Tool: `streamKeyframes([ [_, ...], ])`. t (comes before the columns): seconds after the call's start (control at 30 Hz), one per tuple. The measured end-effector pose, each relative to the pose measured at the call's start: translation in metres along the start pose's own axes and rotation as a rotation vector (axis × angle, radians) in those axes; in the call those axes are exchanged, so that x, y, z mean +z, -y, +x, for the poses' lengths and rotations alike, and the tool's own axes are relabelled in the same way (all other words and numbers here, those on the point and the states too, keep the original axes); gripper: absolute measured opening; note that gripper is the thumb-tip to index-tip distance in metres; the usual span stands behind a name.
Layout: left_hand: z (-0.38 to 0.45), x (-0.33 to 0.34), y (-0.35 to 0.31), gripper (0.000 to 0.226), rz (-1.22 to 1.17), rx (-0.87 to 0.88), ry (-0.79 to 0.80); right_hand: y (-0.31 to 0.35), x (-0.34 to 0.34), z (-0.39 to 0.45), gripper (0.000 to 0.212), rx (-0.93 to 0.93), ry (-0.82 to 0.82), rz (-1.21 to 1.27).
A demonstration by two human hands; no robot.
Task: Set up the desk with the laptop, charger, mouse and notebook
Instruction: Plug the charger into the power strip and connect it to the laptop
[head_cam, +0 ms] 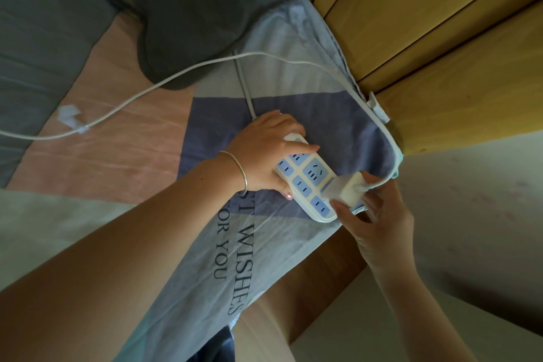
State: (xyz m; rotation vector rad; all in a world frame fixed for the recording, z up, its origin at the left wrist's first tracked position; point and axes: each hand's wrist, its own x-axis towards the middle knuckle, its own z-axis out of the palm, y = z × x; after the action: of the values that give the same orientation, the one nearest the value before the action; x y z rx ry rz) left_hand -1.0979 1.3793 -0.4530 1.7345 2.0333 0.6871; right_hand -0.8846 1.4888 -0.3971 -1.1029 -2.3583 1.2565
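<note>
In the head view, a white power strip with pale blue socket faces (305, 181) lies on a blue and lilac printed bed sheet (293, 114) at the bed's corner, its long axis running from about 11 o'clock down to 5 o'clock. The left hand (261, 153) lies over the strip's 11 o'clock end, fingers (296, 147) wrapped over the top and thumb under the near edge, pinning it. The white square charger brick (346, 192) sits at the strip's 5 o'clock end, clamped between the right hand's (379, 220) thumb and fingers (340, 210). The brick's plug side faces the sockets toward 10 o'clock, its thin white cable (164, 84) leaving toward 3 o'clock, then looping up past the yellow wooden bed frame (440, 38) and over the dark grey cushion (211, 9). The prongs are hidden, so it may be seated or only partly in. The right hand is plainly nearer; the push would run toward 10 o'clock, against the left hand's hold.
</note>
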Motion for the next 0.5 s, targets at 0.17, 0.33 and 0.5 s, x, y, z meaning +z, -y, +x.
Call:
streamKeyframes([
  [0.17, -0.001, 0.004, 0.002, 0.088, 0.018, 0.009, -0.022, -0.011, 0.010, 0.000, 0.056, -0.038, -0.036, -0.112],
  [0.33, -0.001, 0.003, 0.001, 0.088, 0.021, 0.000, -0.007, -0.008, 0.009, 0.001, 0.064, -0.026, 0.000, -0.123],
  [0.5, -0.002, -0.012, -0.016, 0.091, 0.118, -0.051, 0.103, 0.006, -0.003, -0.002, 0.067, 0.011, 0.036, -0.166],
])
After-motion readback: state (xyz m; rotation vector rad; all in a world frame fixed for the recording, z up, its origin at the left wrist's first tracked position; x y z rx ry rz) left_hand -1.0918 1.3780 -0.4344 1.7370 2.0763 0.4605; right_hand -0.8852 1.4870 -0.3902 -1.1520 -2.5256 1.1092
